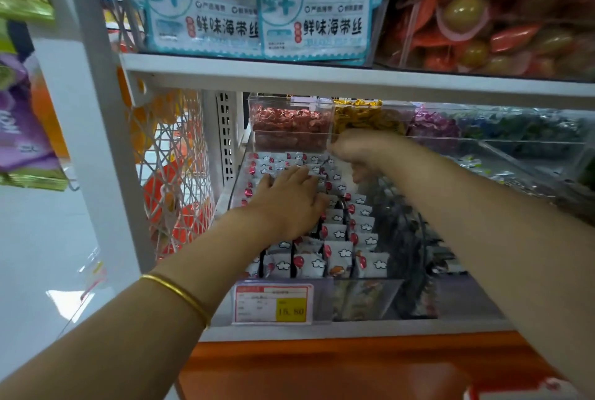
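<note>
Your left hand flat, fingers straight, pressing white packets in clear bin, centre frame. Your right hand curled over back rows; blurred, cannot tell if pinching packet. Front rows stand neat; back rows likely left to straighten.

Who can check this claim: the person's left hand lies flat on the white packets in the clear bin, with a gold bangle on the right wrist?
Not quite. The head view shows the gold bangle on the left wrist, not the right. The rest holds: the left hand lies flat on the white packets in the clear bin.
</note>
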`<action>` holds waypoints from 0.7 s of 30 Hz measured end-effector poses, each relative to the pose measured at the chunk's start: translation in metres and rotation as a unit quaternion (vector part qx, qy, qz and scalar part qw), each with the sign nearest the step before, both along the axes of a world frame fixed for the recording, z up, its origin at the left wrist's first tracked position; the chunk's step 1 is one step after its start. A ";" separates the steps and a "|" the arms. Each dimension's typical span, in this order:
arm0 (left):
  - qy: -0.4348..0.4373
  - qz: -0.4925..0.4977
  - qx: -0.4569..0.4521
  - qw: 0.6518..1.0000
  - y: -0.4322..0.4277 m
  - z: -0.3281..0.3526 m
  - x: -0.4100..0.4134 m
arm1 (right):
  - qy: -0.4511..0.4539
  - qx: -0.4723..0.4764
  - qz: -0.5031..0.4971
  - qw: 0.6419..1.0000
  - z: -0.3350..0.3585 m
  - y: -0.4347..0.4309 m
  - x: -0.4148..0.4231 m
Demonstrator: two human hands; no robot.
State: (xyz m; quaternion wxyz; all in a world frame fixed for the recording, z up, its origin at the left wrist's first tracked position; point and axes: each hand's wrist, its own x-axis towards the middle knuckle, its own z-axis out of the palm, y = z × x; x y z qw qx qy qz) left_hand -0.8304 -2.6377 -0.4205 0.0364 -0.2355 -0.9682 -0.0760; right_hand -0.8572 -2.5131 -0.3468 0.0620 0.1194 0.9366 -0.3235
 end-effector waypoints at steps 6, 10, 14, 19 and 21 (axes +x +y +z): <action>0.013 -0.012 0.030 0.999 0.005 -0.001 0.024 | 0.014 0.126 0.027 0.992 0.011 0.000 0.058; -0.003 -0.013 0.022 1.000 0.008 -0.004 0.036 | 0.013 0.144 0.058 0.988 0.014 -0.005 0.083; -0.014 -0.001 -0.007 1.000 0.007 -0.006 0.044 | 0.017 0.134 0.089 0.987 0.014 -0.007 0.089; -0.025 0.001 -0.046 0.999 0.006 -0.004 0.057 | 0.087 0.061 0.042 0.993 0.015 0.003 0.088; -0.015 -0.005 0.024 1.000 0.005 0.007 0.067 | 0.120 -0.006 0.039 0.992 0.013 0.014 0.099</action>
